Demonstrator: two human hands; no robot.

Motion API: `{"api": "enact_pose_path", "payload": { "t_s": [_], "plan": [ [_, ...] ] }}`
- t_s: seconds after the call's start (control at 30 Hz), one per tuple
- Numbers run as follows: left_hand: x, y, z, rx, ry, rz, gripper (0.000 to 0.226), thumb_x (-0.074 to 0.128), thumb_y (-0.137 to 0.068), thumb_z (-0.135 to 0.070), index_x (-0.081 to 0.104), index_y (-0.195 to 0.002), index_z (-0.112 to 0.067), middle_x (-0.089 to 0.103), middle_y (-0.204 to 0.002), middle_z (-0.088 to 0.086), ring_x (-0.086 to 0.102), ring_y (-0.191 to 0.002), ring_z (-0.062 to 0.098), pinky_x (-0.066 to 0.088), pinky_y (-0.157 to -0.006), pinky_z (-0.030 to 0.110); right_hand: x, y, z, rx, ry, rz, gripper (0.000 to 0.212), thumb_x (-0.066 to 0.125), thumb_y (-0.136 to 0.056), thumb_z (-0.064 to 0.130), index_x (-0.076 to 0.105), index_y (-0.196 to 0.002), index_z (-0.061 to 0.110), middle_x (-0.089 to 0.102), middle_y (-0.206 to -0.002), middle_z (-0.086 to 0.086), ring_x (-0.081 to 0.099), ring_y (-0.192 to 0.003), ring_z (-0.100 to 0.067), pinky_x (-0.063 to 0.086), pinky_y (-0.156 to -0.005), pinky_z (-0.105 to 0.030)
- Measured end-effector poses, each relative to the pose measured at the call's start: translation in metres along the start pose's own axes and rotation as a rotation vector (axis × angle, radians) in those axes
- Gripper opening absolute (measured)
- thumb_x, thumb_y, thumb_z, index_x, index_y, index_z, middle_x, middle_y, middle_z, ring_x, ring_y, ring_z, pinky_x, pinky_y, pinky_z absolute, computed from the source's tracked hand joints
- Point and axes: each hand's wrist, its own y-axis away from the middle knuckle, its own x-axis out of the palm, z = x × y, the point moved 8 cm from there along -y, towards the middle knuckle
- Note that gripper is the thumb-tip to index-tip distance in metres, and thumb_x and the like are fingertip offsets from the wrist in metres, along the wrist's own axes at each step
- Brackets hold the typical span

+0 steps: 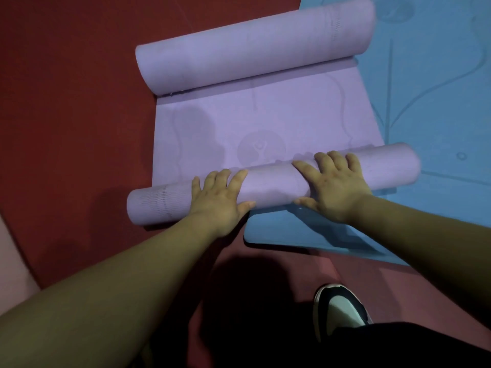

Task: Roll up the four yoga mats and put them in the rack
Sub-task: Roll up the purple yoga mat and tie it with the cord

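A purple yoga mat (255, 123) lies on the floor, curled into a roll at its far end (249, 49) and into a second roll at its near end (273, 181). My left hand (220, 200) and my right hand (332, 184) press palm-down on the near roll, fingers spread over its top and thumbs at its near side. The flat middle stretch shows an embossed round figure. A blue yoga mat (430, 96) lies flat underneath and to the right, its near corner sticking out below the roll.
The floor is red (66, 88), with a paler pink band at the left edge (13, 261). My shoe (340, 306) and dark trouser leg stand at the bottom right. No rack is in view.
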Motion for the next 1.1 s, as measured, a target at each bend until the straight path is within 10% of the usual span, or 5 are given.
{"api": "enact_pose_path", "payload": {
  "t_s": [0.77, 1.1],
  "plan": [
    [-0.006, -0.012, 0.005, 0.026, -0.054, -0.098, 0.091, 0.042, -0.089, -0.078, 0.0, -0.159, -0.038, 0.014, -0.166, 0.006, 0.012, -0.151, 0.034, 0.004, -0.12, 0.065, -0.017, -0.025, -0.007, -0.012, 0.016, 0.058, 0.104, -0.002, -0.066, 0.088, 0.013, -0.157, 0.04, 0.038, -0.148, -0.01, 0.036, -0.134, -0.035, 0.022, -0.115, -0.057],
    [-0.01, -0.031, 0.01, 0.047, -0.077, -0.06, 0.093, 0.043, -0.084, -0.082, 0.007, -0.158, -0.04, 0.03, -0.157, 0.006, 0.028, -0.142, 0.033, 0.015, -0.118, 0.062, -0.019, -0.035, -0.008, -0.045, 0.013, 0.036, 0.1, 0.04, -0.071, 0.092, 0.02, -0.155, 0.041, 0.048, -0.139, -0.008, 0.044, -0.127, -0.034, 0.028, -0.11, -0.055]
  ]
}}
